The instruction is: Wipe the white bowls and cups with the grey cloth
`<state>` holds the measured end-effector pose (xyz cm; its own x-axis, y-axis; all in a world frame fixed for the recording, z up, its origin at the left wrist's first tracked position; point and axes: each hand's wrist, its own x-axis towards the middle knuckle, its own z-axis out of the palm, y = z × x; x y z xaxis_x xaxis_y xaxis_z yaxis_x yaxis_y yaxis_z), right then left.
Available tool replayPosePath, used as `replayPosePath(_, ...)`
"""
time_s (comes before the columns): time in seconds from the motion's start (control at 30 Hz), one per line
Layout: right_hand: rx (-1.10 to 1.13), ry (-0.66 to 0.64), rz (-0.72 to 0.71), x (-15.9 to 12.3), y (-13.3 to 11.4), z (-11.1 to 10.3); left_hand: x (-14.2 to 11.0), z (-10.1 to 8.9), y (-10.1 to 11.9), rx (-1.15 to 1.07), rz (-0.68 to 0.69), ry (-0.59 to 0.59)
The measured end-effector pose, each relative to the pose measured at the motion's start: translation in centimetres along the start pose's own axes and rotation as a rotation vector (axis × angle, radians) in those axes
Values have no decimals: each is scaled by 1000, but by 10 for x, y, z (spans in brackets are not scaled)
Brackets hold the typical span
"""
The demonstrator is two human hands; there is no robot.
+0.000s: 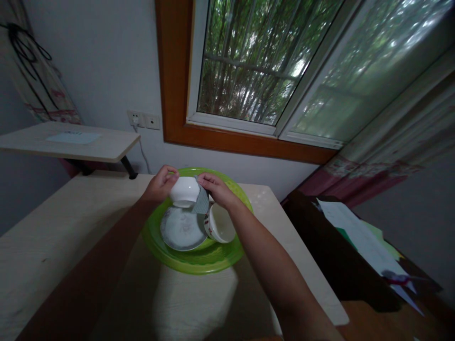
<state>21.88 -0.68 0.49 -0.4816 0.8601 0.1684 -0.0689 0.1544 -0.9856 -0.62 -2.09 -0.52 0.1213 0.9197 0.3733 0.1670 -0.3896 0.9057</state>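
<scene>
I hold a small white bowl (184, 191) up over the back part of the green basin (199, 268). My left hand (164, 183) pinches the bowl's left side, thumb and fingers pressed on it. My right hand (215, 187) pinches a gray cloth (201, 202) against the bowl's right side. The cloth hangs down a bit past the bowl. I can't tell how all my fingers sit behind the bowl.

In the basin, toward the left, is a white plate (183, 229) with a pale pattern. Next to it, toward the right of the basin, a bowl with red marks (222, 224) is tipped, so I can see into it. My right arm is close to it.

The basin sits on a light wooden table (192, 296). Left of the basin, a little raised shelf (71, 142) holds a sheet of paper (74, 137). Behind and above the basin is a window (256, 66) with green plants outside.
</scene>
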Motion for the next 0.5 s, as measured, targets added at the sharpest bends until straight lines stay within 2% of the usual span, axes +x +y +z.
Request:
replayPosePath(0.2, -86, -63, -9, -1, 0, 6, 3, -1, -5, 43, -46, 45)
replayPosePath(0.37, -180, -115, 13, -4, -2, 12, 1, -1, 0, 274, 7, 70)
replayPosePath(0.5, -273, -130, -36, -4, -1, 15, -2, 0, 9, 425, 47, 10)
